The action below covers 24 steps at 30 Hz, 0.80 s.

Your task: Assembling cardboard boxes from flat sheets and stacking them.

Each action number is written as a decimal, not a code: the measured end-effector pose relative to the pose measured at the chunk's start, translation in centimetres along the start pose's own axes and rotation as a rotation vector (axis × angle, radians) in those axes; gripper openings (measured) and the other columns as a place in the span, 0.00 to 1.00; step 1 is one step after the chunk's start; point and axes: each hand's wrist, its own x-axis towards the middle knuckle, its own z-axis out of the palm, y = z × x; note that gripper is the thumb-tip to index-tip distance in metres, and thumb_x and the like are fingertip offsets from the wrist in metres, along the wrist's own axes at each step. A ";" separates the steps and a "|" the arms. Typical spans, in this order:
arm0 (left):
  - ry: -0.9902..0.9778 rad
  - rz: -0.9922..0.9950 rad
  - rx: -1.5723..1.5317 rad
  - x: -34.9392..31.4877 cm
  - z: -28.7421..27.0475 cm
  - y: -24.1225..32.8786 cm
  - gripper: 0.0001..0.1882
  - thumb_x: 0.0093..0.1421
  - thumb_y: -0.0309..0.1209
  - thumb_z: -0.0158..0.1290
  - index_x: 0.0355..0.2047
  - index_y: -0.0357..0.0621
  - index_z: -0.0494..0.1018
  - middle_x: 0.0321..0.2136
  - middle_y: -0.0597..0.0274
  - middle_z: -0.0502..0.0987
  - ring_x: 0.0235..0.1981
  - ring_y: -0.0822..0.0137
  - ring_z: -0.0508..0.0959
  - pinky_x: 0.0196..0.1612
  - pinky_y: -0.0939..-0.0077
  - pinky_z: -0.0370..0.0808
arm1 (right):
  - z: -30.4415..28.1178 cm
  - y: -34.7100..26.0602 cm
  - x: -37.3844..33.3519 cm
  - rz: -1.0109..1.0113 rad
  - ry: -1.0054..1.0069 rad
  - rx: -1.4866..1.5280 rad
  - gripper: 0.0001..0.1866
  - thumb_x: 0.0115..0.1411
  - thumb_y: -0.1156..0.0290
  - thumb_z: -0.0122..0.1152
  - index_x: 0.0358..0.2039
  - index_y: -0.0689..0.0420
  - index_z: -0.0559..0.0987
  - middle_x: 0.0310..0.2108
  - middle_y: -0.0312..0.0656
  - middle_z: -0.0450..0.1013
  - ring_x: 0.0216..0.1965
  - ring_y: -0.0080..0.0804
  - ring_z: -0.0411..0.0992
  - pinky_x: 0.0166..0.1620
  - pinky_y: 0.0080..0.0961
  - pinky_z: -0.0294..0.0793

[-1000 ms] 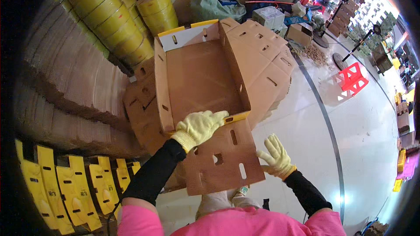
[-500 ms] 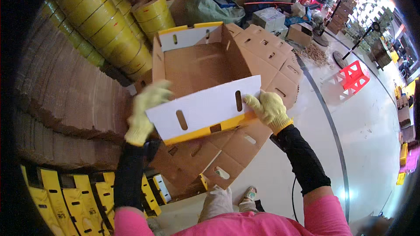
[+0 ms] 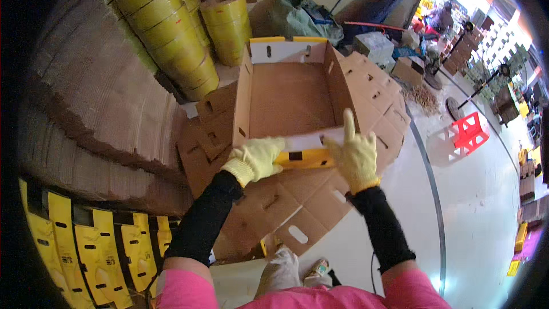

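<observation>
An open cardboard box (image 3: 291,94), brown inside with white inner end faces and yellow outer ends, sits in front of me on flat brown cardboard sheets (image 3: 297,194). My left hand (image 3: 256,159), in a pale yellow knitted glove, is closed round the left part of the box's near end, fingers over the white flap and thumb at the yellow face. At the near right corner is my right hand (image 3: 357,157), gloved alike. Its index finger points up along the right wall, the other fingers are apart, and its thumb side touches the near end.
Tall stacks of flat brown cardboard (image 3: 108,103) rise on the left, with yellow cardboard pieces (image 3: 103,252) below them. Yellow tape-like rolls (image 3: 166,23) stand behind. A green sack (image 3: 297,17) lies at the back; a red stool (image 3: 470,133) stands on the floor at right.
The broad white near flap has folded down, leaving a narrow white strip above the yellow face. My left hand has moved from the box's left corner onto the near end; my right-hand fingers have spread.
</observation>
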 end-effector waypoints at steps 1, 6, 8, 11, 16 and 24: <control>-0.072 0.031 -0.121 0.0 -0.6 -0.4 0.36 0.60 0.43 0.63 0.69 0.63 0.66 0.56 0.55 0.80 0.55 0.51 0.80 0.57 0.53 0.77 | -0.9 -1.1 -1.0 -0.014 -0.014 -0.073 0.43 0.64 0.41 0.59 0.71 0.56 0.63 0.28 0.50 0.80 0.40 0.51 0.80 0.68 0.62 0.54; -0.035 0.184 -0.183 0.4 3.1 -2.1 0.35 0.60 0.37 0.62 0.68 0.65 0.66 0.52 0.51 0.81 0.50 0.49 0.82 0.54 0.54 0.79 | -4.2 -0.9 -3.9 -0.196 -0.028 -0.056 0.39 0.54 0.54 0.73 0.63 0.55 0.73 0.58 0.58 0.71 0.60 0.53 0.69 0.69 0.63 0.55; -0.061 0.167 -0.189 -0.5 2.4 -1.6 0.35 0.61 0.36 0.61 0.68 0.65 0.66 0.52 0.51 0.81 0.50 0.50 0.82 0.54 0.55 0.79 | -7.3 -1.1 -3.8 -0.176 0.185 -0.002 0.38 0.44 0.62 0.79 0.58 0.53 0.76 0.63 0.55 0.64 0.63 0.58 0.63 0.68 0.55 0.59; 0.009 0.187 -0.184 -1.1 2.5 -1.3 0.33 0.61 0.34 0.61 0.67 0.64 0.68 0.48 0.50 0.82 0.48 0.48 0.82 0.52 0.56 0.80 | -8.5 -3.2 0.2 -0.462 -0.130 0.184 0.41 0.44 0.60 0.79 0.60 0.51 0.74 0.61 0.56 0.66 0.61 0.61 0.64 0.61 0.50 0.68; -0.005 0.030 -0.033 -3.2 2.8 2.3 0.24 0.64 0.32 0.52 0.61 0.60 0.74 0.41 0.51 0.84 0.40 0.47 0.85 0.40 0.46 0.82 | 0.2 0.5 -2.4 -0.362 -0.927 0.199 0.31 0.59 0.58 0.67 0.62 0.51 0.72 0.55 0.54 0.71 0.55 0.58 0.71 0.52 0.50 0.75; 0.499 -0.044 0.189 -5.3 15.5 2.9 0.21 0.61 0.34 0.50 0.54 0.50 0.78 0.47 0.56 0.83 0.47 0.51 0.82 0.54 0.48 0.76 | 2.7 0.3 -10.2 -0.634 -0.249 0.008 0.28 0.57 0.75 0.57 0.61 0.49 0.74 0.55 0.47 0.74 0.55 0.50 0.73 0.52 0.44 0.77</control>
